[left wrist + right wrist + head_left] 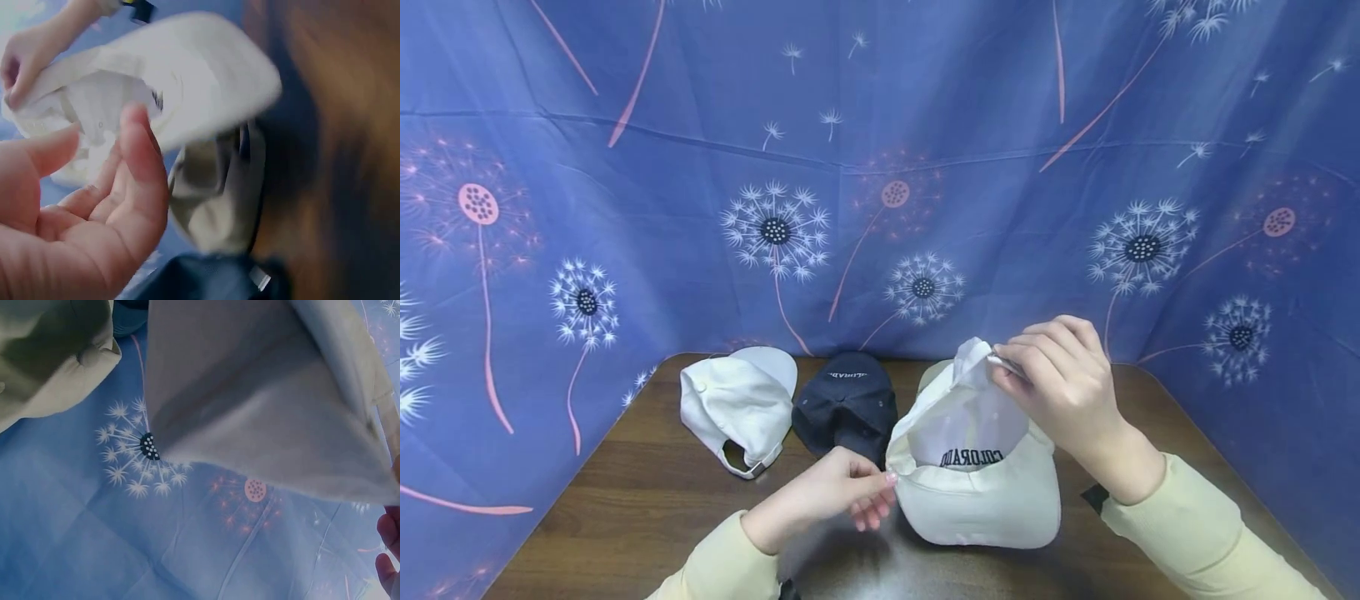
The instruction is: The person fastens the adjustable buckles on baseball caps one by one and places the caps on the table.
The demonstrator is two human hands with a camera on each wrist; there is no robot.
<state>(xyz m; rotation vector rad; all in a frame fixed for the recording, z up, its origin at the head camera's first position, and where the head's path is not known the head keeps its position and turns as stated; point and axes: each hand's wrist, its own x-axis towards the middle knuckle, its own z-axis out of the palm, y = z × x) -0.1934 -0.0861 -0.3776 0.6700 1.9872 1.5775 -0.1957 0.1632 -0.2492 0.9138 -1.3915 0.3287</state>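
A white cap [981, 504] is held tilted above the table, its hollow inside facing me and the dark letters COLORADO reading backwards. My right hand [1063, 387] pinches its raised back edge at the upper right. At the cap's lower left rim is my left hand [842, 487], thumb and forefinger close to the edge. In the left wrist view, a gap shows between the thumb and forefinger of the left hand [100, 206], with the white cap [206, 69] beyond them. The cap [250, 406] fills much of the right wrist view, where only some right fingertips [387, 531] show.
To the left on the wooden table [602, 492] lies another white cap [737, 408] with a strap and buckle. Beside it sits a black cap [846, 400]. A beige cap [215, 200] is partly hidden behind the held one. A blue dandelion-print cloth [1000, 225] hangs around the table.
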